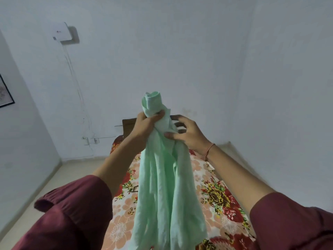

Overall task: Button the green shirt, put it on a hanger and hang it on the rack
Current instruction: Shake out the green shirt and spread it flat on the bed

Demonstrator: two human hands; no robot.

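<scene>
The shirt hangs above the middle of the bed. The left hand grips its top, over the bed's far end, and the right hand touches it just to the right. A wall box sits high to the bed's left, and a framed picture hangs farther left.

Both your arms extend forward. Your left hand grips the green shirt at its bunched neck; your right hand, fingers spread and curved, lays its thumb on the cloth.
</scene>
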